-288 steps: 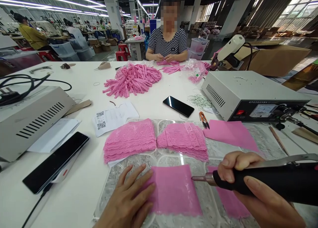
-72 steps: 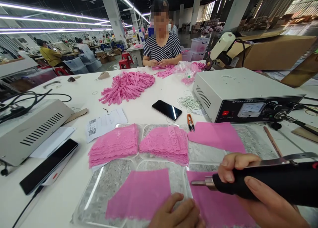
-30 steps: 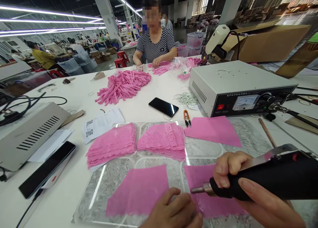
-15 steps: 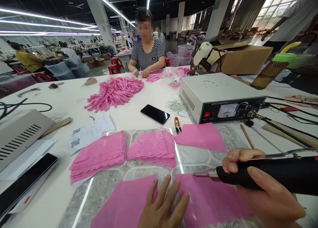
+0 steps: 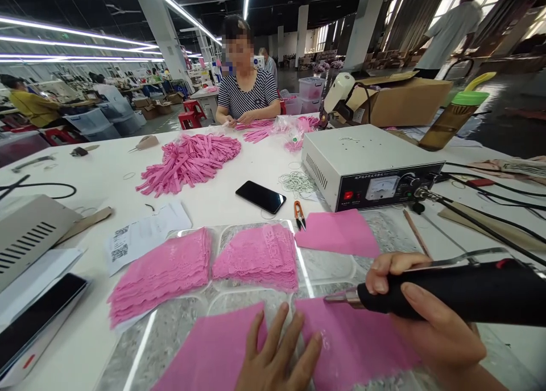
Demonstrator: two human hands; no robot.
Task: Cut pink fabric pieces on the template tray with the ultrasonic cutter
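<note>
Your left hand is now spread, no longer curled.
Holding nothing, it perhaps steadies left pink sheet and right pink sheet; your right hand wraps black tool, tip at the latter sheet's far edge.

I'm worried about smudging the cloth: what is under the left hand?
The left hand is spread over parts of the left pink cloth and right pink cloth, with grey mat between them. What lies directly beneath the palm cannot be seen.
</note>
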